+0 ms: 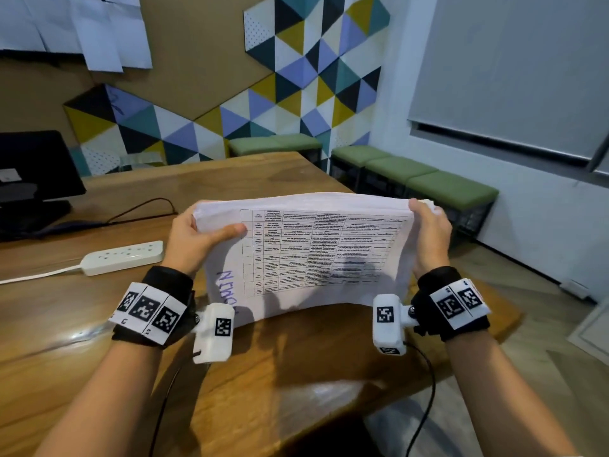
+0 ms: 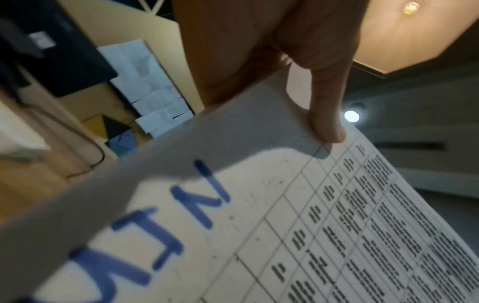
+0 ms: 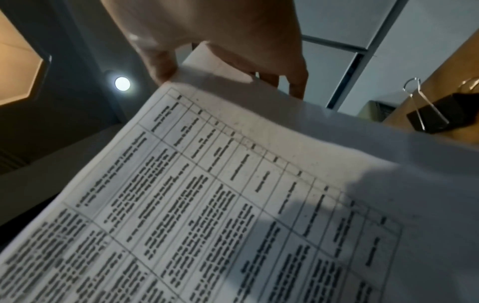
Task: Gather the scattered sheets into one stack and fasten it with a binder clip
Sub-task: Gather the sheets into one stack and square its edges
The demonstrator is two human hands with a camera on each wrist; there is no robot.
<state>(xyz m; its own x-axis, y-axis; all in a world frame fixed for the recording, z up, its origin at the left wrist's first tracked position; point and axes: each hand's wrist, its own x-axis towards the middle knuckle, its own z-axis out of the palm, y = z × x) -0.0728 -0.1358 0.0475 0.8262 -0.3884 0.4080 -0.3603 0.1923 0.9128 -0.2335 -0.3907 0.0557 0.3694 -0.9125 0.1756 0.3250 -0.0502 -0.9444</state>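
Both hands held the stack of sheets (image 1: 306, 252) upright over the wooden counter (image 1: 99, 357), its lower edge resting on or just above the counter top; contact could not be told. Left hand (image 1: 194, 239) gripped the stack's left end near the top, thumb across the printed front face, fingers behind. Left wrist view showed that thumb (image 2: 324, 114) pressed flat on the top sheet beside blue handwritten letters. Right hand (image 1: 428, 235) clamped the right end near the top, thumb on the front, fingers wrapped behind; right wrist view showed the fingers (image 3: 295, 82) curled over the far edge. Front sheet carried a printed table, upside down to the person. Stack bowed slightly in the middle.

Binder clip (image 3: 438, 116), black with silver wire handles, lay on the counter to the right of the stack, apart from both hands; seen only in the right wrist view, hidden in the head view.

Also on the counter: white power strip (image 1: 123, 257) left of the stack, dark monitor (image 1: 36, 166) at the far left. Green benches (image 1: 412, 173) stood along the wall behind. Both wrists wore black bands with printed markers.
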